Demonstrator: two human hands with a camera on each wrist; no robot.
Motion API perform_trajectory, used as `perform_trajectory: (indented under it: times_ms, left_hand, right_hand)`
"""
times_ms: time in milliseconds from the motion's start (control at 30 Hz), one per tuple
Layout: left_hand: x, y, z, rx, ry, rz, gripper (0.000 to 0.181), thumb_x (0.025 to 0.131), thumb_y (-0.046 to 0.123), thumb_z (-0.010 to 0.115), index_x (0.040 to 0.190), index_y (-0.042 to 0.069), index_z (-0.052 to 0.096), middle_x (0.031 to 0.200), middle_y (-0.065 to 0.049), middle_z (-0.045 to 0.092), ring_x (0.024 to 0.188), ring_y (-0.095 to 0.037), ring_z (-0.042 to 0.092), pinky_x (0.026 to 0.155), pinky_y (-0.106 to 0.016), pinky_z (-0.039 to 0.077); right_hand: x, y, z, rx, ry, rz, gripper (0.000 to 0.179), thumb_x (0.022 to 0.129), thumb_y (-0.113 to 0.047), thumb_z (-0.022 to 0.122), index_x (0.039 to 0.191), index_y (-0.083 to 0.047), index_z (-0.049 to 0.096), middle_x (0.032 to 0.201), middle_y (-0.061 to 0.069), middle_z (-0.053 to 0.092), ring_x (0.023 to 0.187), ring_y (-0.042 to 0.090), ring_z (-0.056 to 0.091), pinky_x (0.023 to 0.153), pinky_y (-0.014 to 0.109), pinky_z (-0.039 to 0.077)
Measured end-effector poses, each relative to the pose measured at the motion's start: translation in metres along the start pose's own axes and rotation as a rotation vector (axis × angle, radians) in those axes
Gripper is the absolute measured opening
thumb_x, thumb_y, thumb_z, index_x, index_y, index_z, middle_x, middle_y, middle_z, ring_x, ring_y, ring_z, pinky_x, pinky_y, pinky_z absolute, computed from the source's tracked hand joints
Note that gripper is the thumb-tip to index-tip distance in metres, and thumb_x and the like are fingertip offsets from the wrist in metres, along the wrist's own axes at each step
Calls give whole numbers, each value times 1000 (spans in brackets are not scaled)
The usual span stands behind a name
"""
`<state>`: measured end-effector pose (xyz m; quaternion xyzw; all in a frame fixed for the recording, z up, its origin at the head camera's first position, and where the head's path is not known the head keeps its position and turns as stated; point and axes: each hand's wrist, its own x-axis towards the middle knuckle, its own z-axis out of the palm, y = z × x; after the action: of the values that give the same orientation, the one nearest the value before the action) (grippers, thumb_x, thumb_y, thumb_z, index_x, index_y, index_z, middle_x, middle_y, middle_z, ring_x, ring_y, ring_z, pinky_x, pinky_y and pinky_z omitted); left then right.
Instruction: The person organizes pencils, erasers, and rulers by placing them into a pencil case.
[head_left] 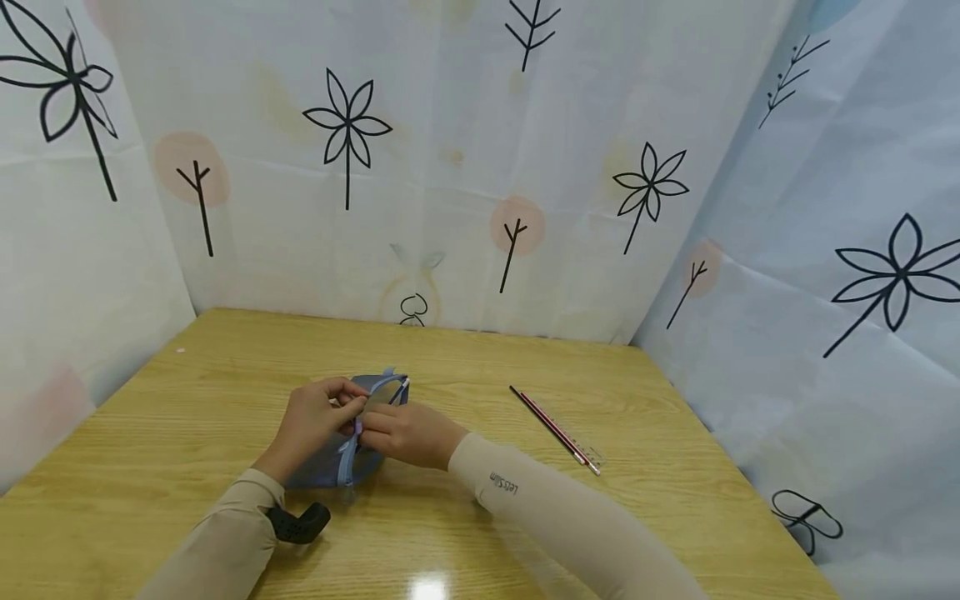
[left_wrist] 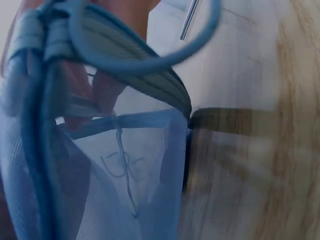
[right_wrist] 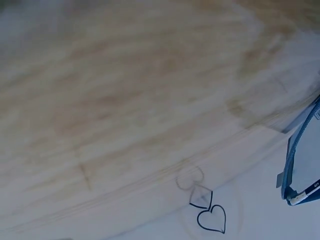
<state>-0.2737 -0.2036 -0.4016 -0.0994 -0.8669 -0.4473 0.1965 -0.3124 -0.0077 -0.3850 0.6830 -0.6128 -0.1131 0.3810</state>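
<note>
A blue zippered mesh pouch stands on the table between both hands, its zip open and its mouth spread. At the near-left rim, the left hand pinches the edge with thumb and fingers. From the other side the right hand grips the rim with curled fingers, close to the left fingertips. A small purplish piece shows between the hands. In the left wrist view the sheer mesh wall and a blue loop fill the near side. A white-and-black labelled end shows at the pouch's far corner.
Two dark red pencils lie side by side to the right, with a clear ruler-like strip beside them. A black wrist-worn device sits at the left cuff. Patterned white cloth hangs around the wooden table.
</note>
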Motion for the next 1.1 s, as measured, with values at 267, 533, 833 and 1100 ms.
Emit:
perform_trajectory:
  times_ms: [267, 533, 833, 1100]
  left_hand:
    - [-1, -2, 2, 0, -5, 30, 5, 90, 8, 71, 94, 9, 73, 73, 0, 66, 53, -7, 60, 49, -25, 51]
    - [-2, 2, 1, 20, -8, 27, 6, 90, 9, 70, 95, 9, 74, 79, -2, 69, 57, -9, 60, 50, -25, 51]
    - [-1, 1, 1, 3, -26, 22, 6, 91, 10, 69, 96, 8, 73, 79, -3, 69, 53, -10, 61, 50, -26, 51]
    - [-1, 1, -1, -8, -21, 9, 7, 91, 10, 70, 97, 7, 73, 76, -1, 68, 53, -9, 61, 51, -25, 51]
  right_hand:
    - [2, -2, 0, -16, -22, 21, 16, 103, -14, 52, 103, -14, 68, 110, -4, 63, 102, 6, 59, 79, 13, 49]
    - [5, -1, 3, -34, -126, 49, 13, 101, -21, 56, 106, -18, 68, 113, -5, 62, 106, 6, 58, 75, 15, 49]
    - [3, -5, 8, -12, -154, 114, 10, 97, -22, 63, 104, -20, 70, 114, -8, 64, 108, 4, 59, 74, 14, 50]
    - [5, -8, 11, -33, -187, 167, 14, 97, -23, 64, 108, -20, 71, 115, -7, 66, 107, 4, 62, 81, 14, 51]
